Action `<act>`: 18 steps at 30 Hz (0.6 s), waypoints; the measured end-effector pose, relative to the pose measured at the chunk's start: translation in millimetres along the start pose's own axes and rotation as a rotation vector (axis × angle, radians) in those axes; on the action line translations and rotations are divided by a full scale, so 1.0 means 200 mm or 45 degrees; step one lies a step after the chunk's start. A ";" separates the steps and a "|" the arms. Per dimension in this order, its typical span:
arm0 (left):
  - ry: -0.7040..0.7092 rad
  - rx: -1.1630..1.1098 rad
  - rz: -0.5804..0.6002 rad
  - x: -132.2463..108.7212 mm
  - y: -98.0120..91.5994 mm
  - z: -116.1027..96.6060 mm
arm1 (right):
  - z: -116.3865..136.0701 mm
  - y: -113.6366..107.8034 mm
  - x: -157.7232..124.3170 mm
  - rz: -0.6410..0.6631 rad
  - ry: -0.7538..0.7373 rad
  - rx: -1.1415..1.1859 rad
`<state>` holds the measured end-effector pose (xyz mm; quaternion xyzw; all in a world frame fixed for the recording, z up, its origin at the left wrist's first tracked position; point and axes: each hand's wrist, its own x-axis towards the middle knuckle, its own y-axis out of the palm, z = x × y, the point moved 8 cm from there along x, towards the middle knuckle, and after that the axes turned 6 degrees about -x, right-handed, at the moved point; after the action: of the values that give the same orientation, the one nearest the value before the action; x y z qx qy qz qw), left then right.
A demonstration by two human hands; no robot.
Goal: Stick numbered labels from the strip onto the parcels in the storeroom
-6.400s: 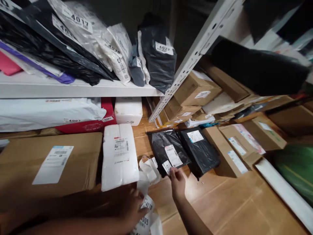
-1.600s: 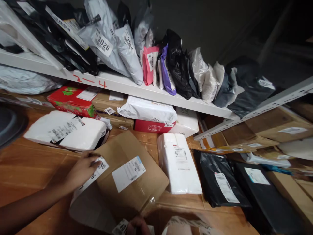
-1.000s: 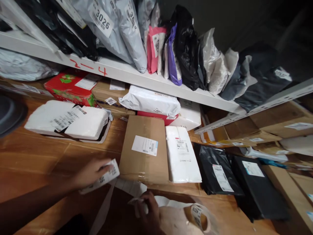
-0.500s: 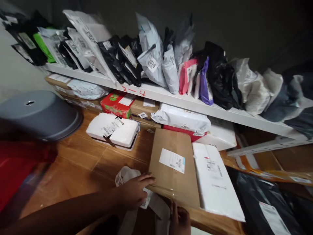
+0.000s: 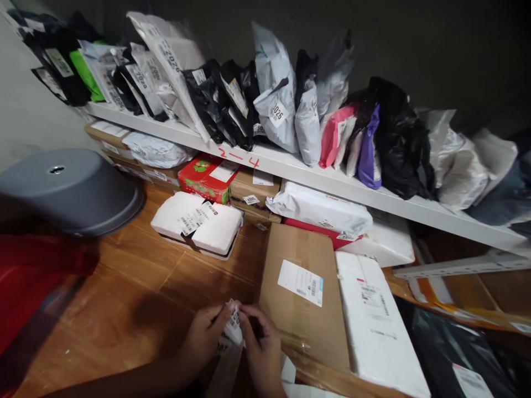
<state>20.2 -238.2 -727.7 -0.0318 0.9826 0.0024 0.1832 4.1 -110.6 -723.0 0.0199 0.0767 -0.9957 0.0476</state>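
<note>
My left hand [image 5: 205,334] is closed, its thumb and fingers pinching the end of a white strip of printed number labels [image 5: 226,356]. Right beside it my right hand [image 5: 262,340] pinches the same end from the other side. The strip hangs down between the hands toward the bottom edge, its lower part blurred. Just right of my right hand lies a brown cardboard box [image 5: 305,331] with a white shipping label [image 5: 301,282] on top.
A white package [image 5: 381,315] lies against the box's right side. Beyond the hands is a white taped parcel [image 5: 197,221]. A shelf [image 5: 290,172] holds several bagged parcels above boxes. A grey stool [image 5: 70,190] and a red object [image 5: 37,287] are at left.
My left hand has left the box's edge and come together with my right hand, which moved left and up. Both now grip the label strip. The view has shifted slightly.
</note>
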 end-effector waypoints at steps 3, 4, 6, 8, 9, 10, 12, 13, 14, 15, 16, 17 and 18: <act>-0.051 -0.114 -0.028 0.03 -0.01 -0.07 | 0.03 0.00 0.09 -0.006 0.160 0.213; -0.060 -0.145 0.010 0.04 0.01 -0.09 | 0.03 -0.02 0.11 -0.029 0.209 0.276; -0.097 -0.206 0.075 0.05 0.04 -0.11 | 0.02 -0.04 0.14 -0.054 0.265 0.351; -0.125 -0.229 0.088 0.06 0.05 -0.11 | 0.02 -0.05 0.17 -0.040 0.272 0.369; -0.134 -0.235 0.082 0.07 0.05 -0.11 | 0.02 -0.06 0.20 -0.025 0.261 0.370; -0.143 -0.242 0.073 0.08 0.05 -0.11 | 0.03 -0.06 0.23 -0.005 0.246 0.365; -0.163 -0.252 0.056 0.12 0.04 -0.10 | 0.03 -0.06 0.30 0.046 0.207 0.351; -0.171 -0.255 0.041 0.14 0.04 -0.10 | 0.04 -0.05 0.34 0.089 0.190 0.345; -0.188 -0.249 0.022 0.17 0.04 -0.12 | 0.04 -0.05 0.38 0.142 0.181 0.346; -0.214 -0.232 0.000 0.19 0.05 -0.13 | 0.04 -0.05 0.40 0.196 0.189 0.368; -0.249 -0.209 -0.020 0.21 0.07 -0.16 | 0.04 -0.05 0.41 0.244 0.217 0.422; -0.292 -0.179 -0.040 0.22 0.09 -0.20 | 0.04 -0.06 0.40 0.288 0.267 0.507; -0.340 -0.147 -0.062 0.22 0.13 -0.25 | 0.05 -0.07 0.37 0.334 0.332 0.608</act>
<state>-39.3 -215.3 -697.6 -0.0654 0.9467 0.0585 0.3101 -71.5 -105.7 -714.3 0.1681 -0.1576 -0.9600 0.1594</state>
